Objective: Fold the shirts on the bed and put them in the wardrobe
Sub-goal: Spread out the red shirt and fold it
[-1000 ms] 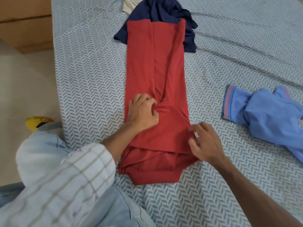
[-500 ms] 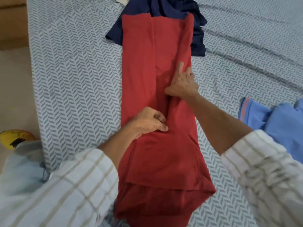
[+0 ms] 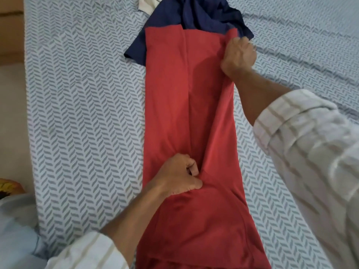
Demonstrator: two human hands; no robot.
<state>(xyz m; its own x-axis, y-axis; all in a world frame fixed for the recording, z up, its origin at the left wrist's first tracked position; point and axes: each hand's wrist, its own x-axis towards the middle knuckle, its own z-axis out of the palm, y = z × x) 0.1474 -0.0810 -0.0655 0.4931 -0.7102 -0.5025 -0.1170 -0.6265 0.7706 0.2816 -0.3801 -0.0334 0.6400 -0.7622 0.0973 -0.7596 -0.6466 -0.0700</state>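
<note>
A red shirt [image 3: 171, 105] lies lengthwise on the bed, folded into a long narrow strip. My left hand [image 3: 178, 175] rests on its middle with curled fingers, pinching a fold of the red cloth. My right hand [image 3: 239, 55] grips the strip's far right corner, bunching the edge. A crumpled navy shirt [image 3: 202, 16] lies under and beyond the red shirt's far end. The wardrobe is out of view.
The bed sheet [image 3: 87, 113] has a grey chevron pattern; its left edge drops to a beige floor. A cream cloth [image 3: 148, 4] pokes out by the navy shirt. A yellow object [image 3: 8, 186] sits on the floor at the left. Brown furniture [image 3: 10, 26] stands far left.
My right hand slid from the near right edge up along the red shirt to its far right corner and now grips it. My left hand stayed on the middle.
</note>
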